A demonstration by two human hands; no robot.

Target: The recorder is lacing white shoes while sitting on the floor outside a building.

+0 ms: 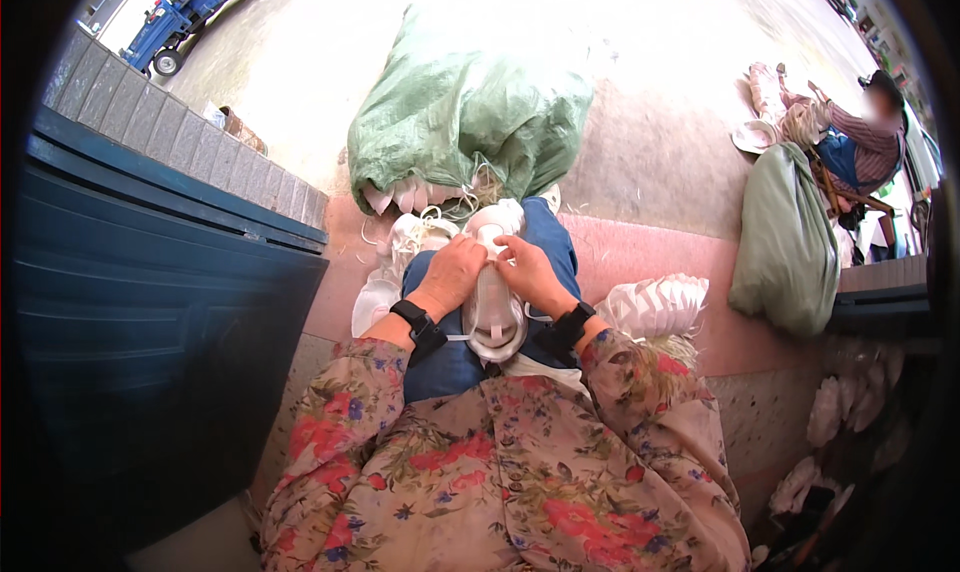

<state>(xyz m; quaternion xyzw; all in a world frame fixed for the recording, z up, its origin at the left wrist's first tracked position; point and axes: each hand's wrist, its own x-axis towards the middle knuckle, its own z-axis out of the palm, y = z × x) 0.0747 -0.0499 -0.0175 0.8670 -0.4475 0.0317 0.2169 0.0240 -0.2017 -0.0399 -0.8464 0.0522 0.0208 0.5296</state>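
Note:
A white shoe (493, 307) lies between my thighs, its heel opening toward me and its toe pointing away. My left hand (456, 272) is closed in a pinch at the left side of its upper. On the opposite side, my right hand (530, 274) has thumb and forefinger bent in against the shoe. Whether a lace is between the fingertips is too small to see. Thin white lace ends stick out on both sides of the shoe. Left of my knees are more white shoes (420, 234) with loose laces.
Ahead stands a big green woven sack (470, 122) with white shoes at its mouth. A row of white shoes (655, 307) lies to the right, near a full grey-green sack (787, 242). Another person (860, 137) sits beyond it. A dark blue door (150, 342) borders my left.

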